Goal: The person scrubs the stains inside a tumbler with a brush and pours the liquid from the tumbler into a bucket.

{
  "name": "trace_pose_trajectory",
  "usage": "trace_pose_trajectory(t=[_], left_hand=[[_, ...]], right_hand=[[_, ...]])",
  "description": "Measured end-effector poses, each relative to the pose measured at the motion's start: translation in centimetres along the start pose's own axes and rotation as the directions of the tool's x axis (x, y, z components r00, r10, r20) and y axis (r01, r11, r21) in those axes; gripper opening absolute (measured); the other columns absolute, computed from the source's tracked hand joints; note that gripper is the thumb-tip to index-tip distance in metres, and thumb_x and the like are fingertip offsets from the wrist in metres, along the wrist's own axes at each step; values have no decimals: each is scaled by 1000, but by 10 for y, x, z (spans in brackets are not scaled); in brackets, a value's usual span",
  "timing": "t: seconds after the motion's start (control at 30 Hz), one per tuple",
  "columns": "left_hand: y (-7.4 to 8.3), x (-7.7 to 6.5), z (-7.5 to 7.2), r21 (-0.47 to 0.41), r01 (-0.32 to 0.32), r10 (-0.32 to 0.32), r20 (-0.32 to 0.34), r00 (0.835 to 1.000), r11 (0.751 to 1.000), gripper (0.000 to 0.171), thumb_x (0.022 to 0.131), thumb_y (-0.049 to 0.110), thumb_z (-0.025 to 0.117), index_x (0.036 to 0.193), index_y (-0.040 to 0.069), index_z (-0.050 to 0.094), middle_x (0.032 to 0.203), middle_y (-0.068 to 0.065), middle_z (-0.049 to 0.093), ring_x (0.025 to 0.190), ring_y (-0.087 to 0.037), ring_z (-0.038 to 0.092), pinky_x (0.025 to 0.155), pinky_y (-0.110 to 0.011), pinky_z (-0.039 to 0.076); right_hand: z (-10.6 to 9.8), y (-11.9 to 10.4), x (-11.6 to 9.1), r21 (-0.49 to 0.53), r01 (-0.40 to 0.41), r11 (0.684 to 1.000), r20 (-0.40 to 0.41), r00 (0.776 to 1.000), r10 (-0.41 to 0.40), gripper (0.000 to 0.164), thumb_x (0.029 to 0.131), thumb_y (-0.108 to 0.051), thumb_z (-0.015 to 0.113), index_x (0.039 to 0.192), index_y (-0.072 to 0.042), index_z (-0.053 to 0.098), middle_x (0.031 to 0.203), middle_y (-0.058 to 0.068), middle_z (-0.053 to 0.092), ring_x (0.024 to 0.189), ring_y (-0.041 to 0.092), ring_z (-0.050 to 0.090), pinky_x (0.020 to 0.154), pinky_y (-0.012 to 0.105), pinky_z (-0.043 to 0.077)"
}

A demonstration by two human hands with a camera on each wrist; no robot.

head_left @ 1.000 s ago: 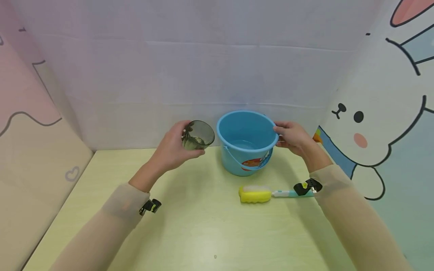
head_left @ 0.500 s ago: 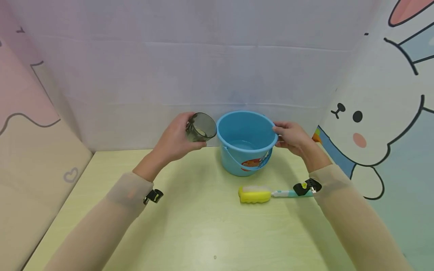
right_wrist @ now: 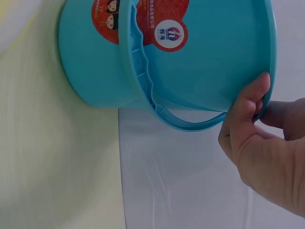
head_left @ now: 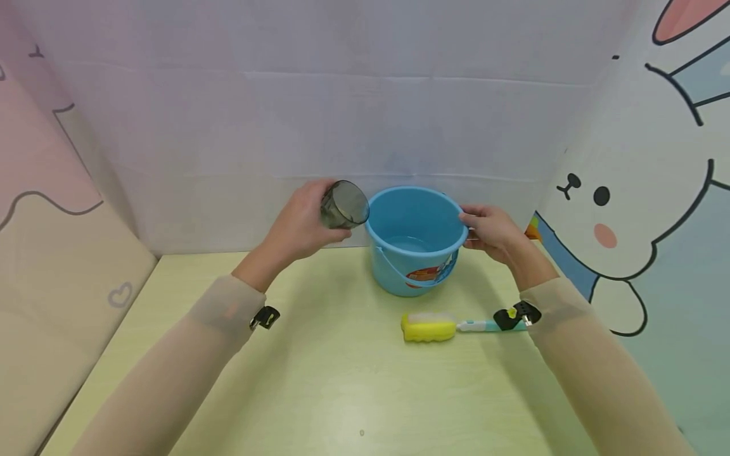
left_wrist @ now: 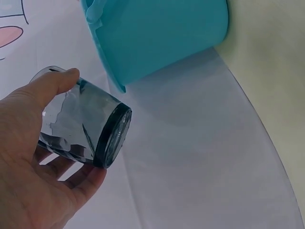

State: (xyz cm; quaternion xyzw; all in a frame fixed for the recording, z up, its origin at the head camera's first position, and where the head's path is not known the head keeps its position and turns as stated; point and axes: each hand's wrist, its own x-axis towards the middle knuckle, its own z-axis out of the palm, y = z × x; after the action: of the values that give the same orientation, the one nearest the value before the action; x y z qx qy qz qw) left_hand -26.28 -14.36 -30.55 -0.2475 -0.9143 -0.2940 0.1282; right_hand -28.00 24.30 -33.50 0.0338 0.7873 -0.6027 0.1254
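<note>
Left hand is gripping a tilted glass beside the mid-frame bucket — right hand pinching its edge, table stretching below.

You've got a glossy glass-look cup, smooth plastic bucket, smooth wood-look surface, creased matt cloth-like backdrop.
</note>
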Motion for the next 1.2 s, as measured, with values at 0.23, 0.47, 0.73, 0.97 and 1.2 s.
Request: trace_pose_trajectory(t=[0.23, 0.47, 0.73, 0.97, 1.2], left_hand=[[6, 9, -2, 36, -7, 7, 4, 1000, 999, 93, 80, 30, 94, 155, 3, 46, 147, -15, 54, 133, -34, 49, 110, -51, 44], [12, 16, -3, 71, -13, 13, 8, 1000, 997, 92, 81, 30, 92, 156, 3, 45, 150, -17, 52, 136, -36, 48, 111, -51, 43], [15, 19, -1, 107, 2, -4, 17, 1000, 994, 92, 81, 31, 93, 156, 7, 46, 146, -16, 53, 133, -36, 49, 107, -53, 46], [17, 24, 1, 127, -18, 16, 19, 1000, 992, 91, 80, 31, 94, 155, 9, 47, 141, -15, 55, 129, -36, 50, 104, -53, 48], [21, 31, 2, 149, -42, 39, 24, 999, 988, 92, 79, 30, 95, 155, 10, 48, 141, -15, 55, 128, -38, 50, 105, -52, 47]], right_hand=[[0, 1, -1, 2, 5, 1000, 0, 1000, -5, 56, 116, -24, 44, 167, -5, 29, 148, 25, 49, 92, 18, 68, 78, 26, 59], [1, 1, -1, -3, 1, 1000, -3, 1000, -1, 58, 116, -27, 45, 168, -7, 29, 149, 24, 50, 94, 19, 69, 81, 28, 60], [2, -1, -1, 22, -9, 1000, -1, 1000, 9, 58, 116, -26, 46, 168, -7, 29, 152, 24, 49, 87, 16, 68, 76, 26, 59], [4, -3, -1, 34, -11, 999, -1, 1000, 11, 58, 116, -24, 46, 167, -5, 29, 151, 27, 48, 77, 13, 64, 73, 25, 58], [4, -3, -2, 31, -8, 999, -7, 1000, 8, 57, 116, -23, 46, 167, -5, 29, 152, 27, 48, 77, 13, 64, 74, 25, 59]])
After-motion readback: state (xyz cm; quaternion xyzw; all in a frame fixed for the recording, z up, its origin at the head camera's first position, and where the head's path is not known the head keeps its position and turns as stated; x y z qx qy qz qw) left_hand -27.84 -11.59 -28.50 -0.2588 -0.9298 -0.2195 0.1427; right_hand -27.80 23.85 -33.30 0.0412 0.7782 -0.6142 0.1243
